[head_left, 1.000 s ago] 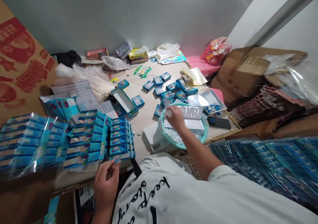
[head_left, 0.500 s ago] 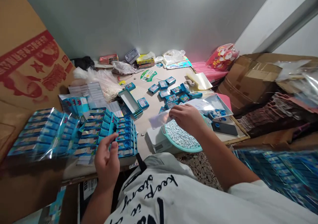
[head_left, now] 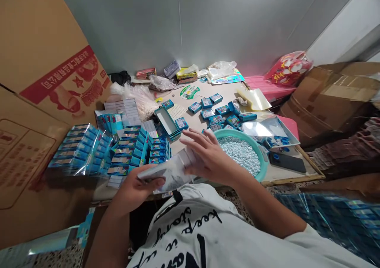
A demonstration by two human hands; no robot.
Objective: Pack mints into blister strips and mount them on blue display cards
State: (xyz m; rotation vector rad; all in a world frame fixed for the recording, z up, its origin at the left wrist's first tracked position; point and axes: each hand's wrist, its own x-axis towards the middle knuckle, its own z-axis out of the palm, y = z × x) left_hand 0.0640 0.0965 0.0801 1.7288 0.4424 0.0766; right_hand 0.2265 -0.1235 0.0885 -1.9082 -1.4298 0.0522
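Both hands meet over the near edge of the table, close to my chest. My left hand (head_left: 135, 189) grips the lower left end of a shiny silver plastic bag (head_left: 170, 172). My right hand (head_left: 208, 155) rests on the bag's upper right end, fingers stretched out to the left, thumb under the bag. Just right of the hands stands a teal basin (head_left: 260, 154) filled with small pale blue-white pellets (head_left: 242, 153). Rows of blue packets wrapped in clear film (head_left: 115, 151) lie to the left.
Loose small blue boxes (head_left: 221, 111) and an open blue tray (head_left: 166, 121) lie mid-table. A dark phone (head_left: 287, 162) sits near the right edge. Large cardboard boxes stand at left (head_left: 35, 101) and right (head_left: 329, 97). More wrapped blue packs (head_left: 332, 216) are at lower right.
My right hand has carried the silver bag from over the basin towards my chest. My left hand rose from the packet stacks and took hold of the bag's other end.
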